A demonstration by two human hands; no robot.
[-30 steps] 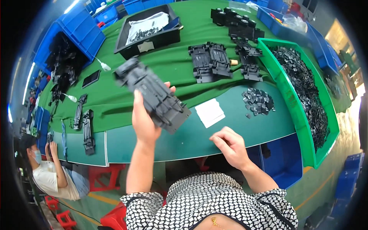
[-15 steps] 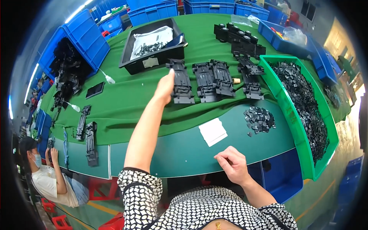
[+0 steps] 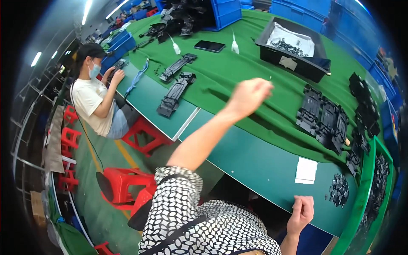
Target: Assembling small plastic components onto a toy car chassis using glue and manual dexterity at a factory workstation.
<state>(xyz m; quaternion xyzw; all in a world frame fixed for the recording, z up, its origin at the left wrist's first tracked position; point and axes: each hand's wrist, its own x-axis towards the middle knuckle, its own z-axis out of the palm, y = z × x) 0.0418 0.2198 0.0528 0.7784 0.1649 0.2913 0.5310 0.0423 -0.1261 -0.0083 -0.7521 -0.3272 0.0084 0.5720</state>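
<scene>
My left hand (image 3: 251, 97) hovers over the green cloth, fingers curled in and slightly blurred, with nothing visible in them. To its right lie several flat black plastic vehicle chassis (image 3: 309, 106), side by side and apart from the hand. My right hand (image 3: 301, 211) is closed near the table's front edge, thumb against the bent fingers; whatever it may hold is hidden. Just beyond it are a white card-like stack (image 3: 306, 170) and a pile of small black pieces (image 3: 339, 190).
A green bin (image 3: 361, 199) of small black pieces stands at right. A black tray (image 3: 293, 63) sits farther back. Two chassis (image 3: 177, 94), a phone (image 3: 209, 46) and small white bottles (image 3: 235, 46) lie leftward. A masked co-worker (image 3: 95, 95) sits left, near red stools (image 3: 127, 182).
My left hand has let go of the leftmost chassis in the row and moved left, away from it. The view has swung to the left. My right hand stays closed near the table edge.
</scene>
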